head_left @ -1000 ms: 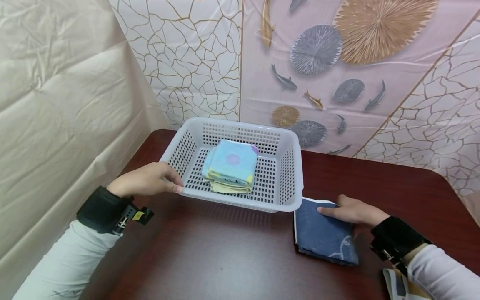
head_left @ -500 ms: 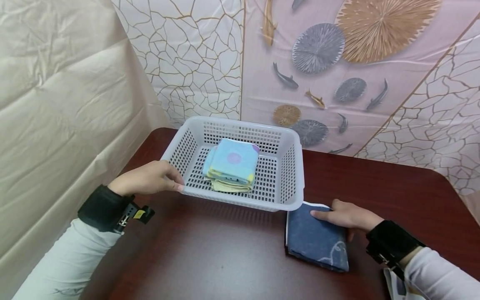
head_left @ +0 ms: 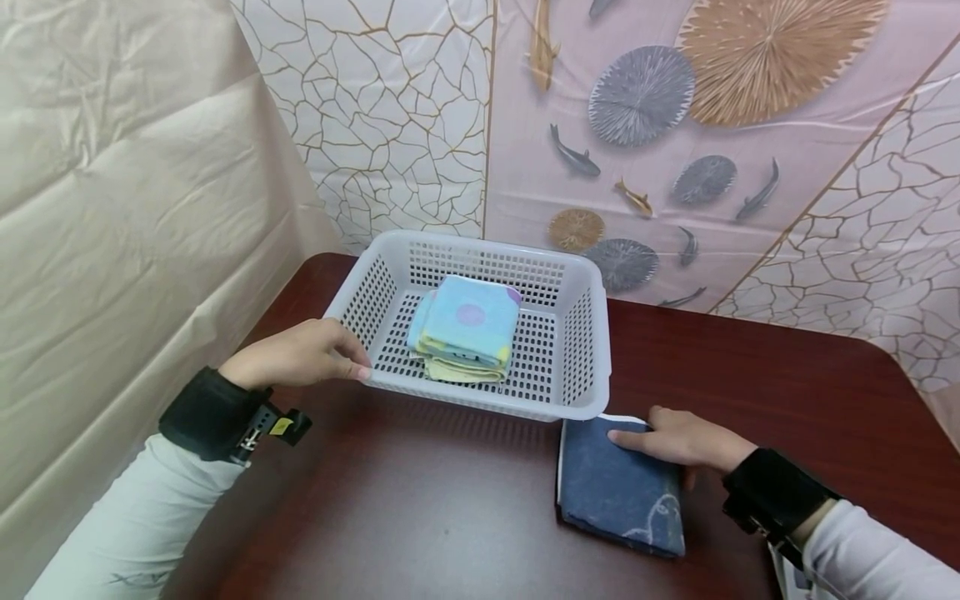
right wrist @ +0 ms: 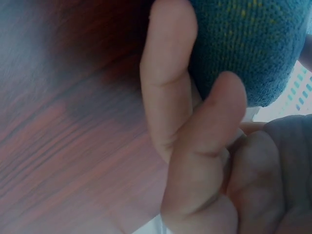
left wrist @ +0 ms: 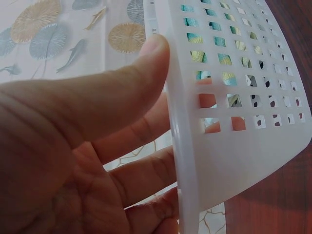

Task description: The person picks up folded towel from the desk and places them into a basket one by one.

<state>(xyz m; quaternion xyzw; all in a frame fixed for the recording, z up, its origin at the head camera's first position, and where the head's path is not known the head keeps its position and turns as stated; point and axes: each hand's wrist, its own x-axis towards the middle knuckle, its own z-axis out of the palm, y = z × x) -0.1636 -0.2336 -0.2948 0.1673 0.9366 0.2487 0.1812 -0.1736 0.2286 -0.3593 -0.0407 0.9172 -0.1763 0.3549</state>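
My left hand (head_left: 300, 354) grips the near-left corner of a white perforated plastic basket (head_left: 480, 403); in the left wrist view its thumb (left wrist: 146, 66) presses the outside of the rim and the other fingers curl inside. Folded light-blue and yellow towels (head_left: 472, 321) lie stacked in the basket. On the right, my right hand (head_left: 686, 442) holds a folded dark blue towel (head_left: 618, 487) by its far right corner, thumb on top. Fingers (right wrist: 195, 141) curl along the towel's folded edge (right wrist: 243, 44) in the right wrist view. The towel's far edge reaches the basket's near-right corner.
A dark red-brown wooden table (head_left: 420, 508) lies under everything. Another folded cloth (head_left: 791, 579) shows partly under the right forearm at the bottom right. A patterned wall covering (head_left: 600, 150) rises behind the basket, and a cream sheet (head_left: 135, 208) hangs on the left.
My right hand has moved the dark blue towel to the left and toward me, near the basket's front-right corner. The left hand keeps its grip on the basket, which stays in place.
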